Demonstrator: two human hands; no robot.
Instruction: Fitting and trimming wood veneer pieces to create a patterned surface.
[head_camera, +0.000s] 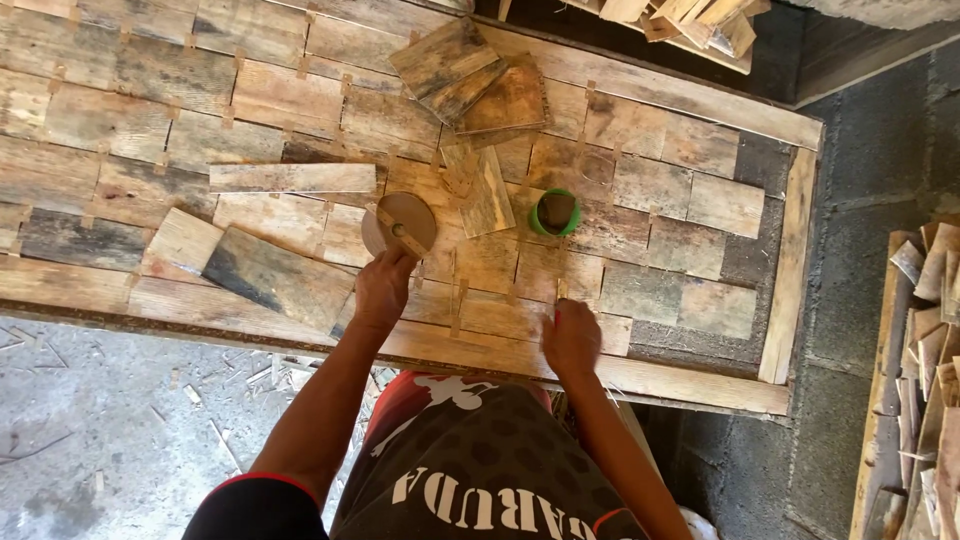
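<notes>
Two bare hands work over the wooden panel of weathered rectangular tiles (300, 100). My left hand (383, 290) is closed on a round brown wooden disc with a small stick across it (400, 224), lifting it just above the tiles. My right hand (570, 338) presses its curled fingers on a thin wooden spacer stick (560, 291) near the panel's near edge; whether it grips the stick I cannot tell. Just beyond that hand, on the panel, stands a small green-rimmed round cup (555, 213). Left of the cup lie loose weathered planks (290, 178), and a dark loose board (280, 277) rests tilted at the panel's near edge.
</notes>
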